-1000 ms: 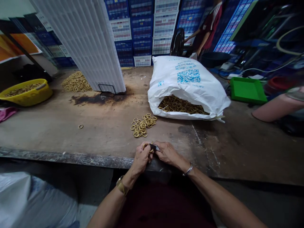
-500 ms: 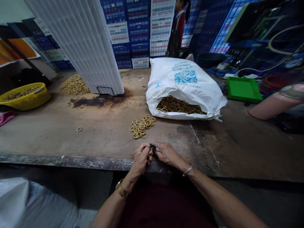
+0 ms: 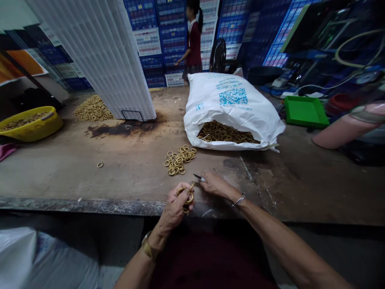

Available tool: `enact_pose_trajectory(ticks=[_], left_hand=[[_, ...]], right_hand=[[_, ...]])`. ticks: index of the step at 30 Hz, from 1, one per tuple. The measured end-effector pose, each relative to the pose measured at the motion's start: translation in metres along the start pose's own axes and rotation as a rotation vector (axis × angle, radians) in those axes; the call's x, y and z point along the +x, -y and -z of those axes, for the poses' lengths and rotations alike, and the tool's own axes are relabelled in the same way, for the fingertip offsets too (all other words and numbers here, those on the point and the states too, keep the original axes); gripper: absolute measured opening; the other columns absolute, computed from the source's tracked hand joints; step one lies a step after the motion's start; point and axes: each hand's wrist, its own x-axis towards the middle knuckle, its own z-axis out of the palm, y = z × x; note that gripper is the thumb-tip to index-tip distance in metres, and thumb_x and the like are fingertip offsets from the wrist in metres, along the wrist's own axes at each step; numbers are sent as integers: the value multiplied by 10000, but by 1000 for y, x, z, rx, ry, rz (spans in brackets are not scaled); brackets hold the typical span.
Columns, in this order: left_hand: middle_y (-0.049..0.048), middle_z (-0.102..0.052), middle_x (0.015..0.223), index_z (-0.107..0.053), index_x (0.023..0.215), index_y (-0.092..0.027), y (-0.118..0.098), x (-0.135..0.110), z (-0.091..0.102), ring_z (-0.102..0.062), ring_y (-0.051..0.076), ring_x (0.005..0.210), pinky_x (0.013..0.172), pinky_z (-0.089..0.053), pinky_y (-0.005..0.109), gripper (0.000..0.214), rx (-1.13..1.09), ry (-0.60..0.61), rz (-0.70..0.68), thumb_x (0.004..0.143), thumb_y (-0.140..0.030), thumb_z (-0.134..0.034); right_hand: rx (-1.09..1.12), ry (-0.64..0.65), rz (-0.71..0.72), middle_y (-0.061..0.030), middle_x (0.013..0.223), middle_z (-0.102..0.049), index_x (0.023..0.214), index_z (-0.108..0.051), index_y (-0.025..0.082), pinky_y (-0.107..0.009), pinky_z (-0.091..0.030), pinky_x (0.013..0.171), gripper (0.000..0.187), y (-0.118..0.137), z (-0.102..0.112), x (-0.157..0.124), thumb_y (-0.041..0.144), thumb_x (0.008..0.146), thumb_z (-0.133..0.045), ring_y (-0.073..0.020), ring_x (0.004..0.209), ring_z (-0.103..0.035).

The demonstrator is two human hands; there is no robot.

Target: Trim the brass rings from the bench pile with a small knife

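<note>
My left hand [image 3: 176, 204] is closed around a few brass rings [image 3: 187, 196] at the near edge of the workbench [image 3: 90, 176]. My right hand [image 3: 215, 184] sits just to the right of it, gripping a small dark blade [image 3: 198, 177] whose tip points left toward the rings. A small heap of loose brass rings [image 3: 179, 159] lies on the bench just beyond both hands. Behind that heap, a white sack [image 3: 231, 108] lies on its side with its mouth open, full of the same rings.
A single ring [image 3: 100, 164] lies alone at left. A yellow basin [image 3: 30, 124] of rings sits far left, another ring pile [image 3: 92, 108] beside a white ribbed column [image 3: 105, 56]. A green tray [image 3: 305, 111] is at right. A person [image 3: 194, 40] stands by stacked crates at the back.
My hands have come apart: the right hand with the blade moved up and right, away from the rings in my left hand. The person at the back walked left.
</note>
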Motion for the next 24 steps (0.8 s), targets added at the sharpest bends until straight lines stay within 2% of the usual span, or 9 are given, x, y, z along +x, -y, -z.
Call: enact_pose_trajectory(ticks=[6,15,17,20,22,24], left_hand=[[-47,-428,582,-499,812,-175,-4,-6,2,-418,53,439,382,-268,150,292,-158,39,7,745,-434,-616],[-51,-429,586,-484,821,-180,1,-13,7,-425,50,445,392,-272,149,261,-158,99,62,768,-410,-597],[-53,-424,570,-496,811,-175,2,-23,12,-416,47,434,392,-268,150,249,-77,117,127,780,-408,-576],[-42,-459,578,-541,808,-158,12,-43,28,-415,40,424,392,-256,150,225,122,152,319,767,-376,-581],[-32,-491,592,-570,793,-148,26,-57,43,-419,38,417,383,-242,152,214,202,149,461,726,-346,-613],[-29,-505,582,-588,754,-134,46,-64,57,-418,40,406,373,-236,156,204,221,79,585,682,-317,-641]], right_hand=[[-94,-7,-7,-103,845,-683,910,-627,159,-237,-300,584,235,-1,3,0,195,825,-411,-161,706,-594],[-65,-83,41,-75,843,-679,928,-619,187,-237,-297,579,246,-2,-4,-6,241,832,-399,-166,712,-583],[-70,-90,40,-76,853,-677,936,-620,184,-238,-301,582,249,-4,-5,-6,238,825,-404,-169,712,-581],[-78,-106,35,-80,861,-674,968,-616,180,-242,-312,596,267,-5,-7,-7,234,826,-397,-175,717,-578],[-83,-107,30,-78,848,-673,974,-615,180,-244,-315,599,271,-4,-8,-8,244,831,-394,-177,716,-576],[-104,-116,21,-82,863,-670,981,-612,177,-245,-320,605,272,-4,-9,-9,254,833,-397,-182,735,-576]])
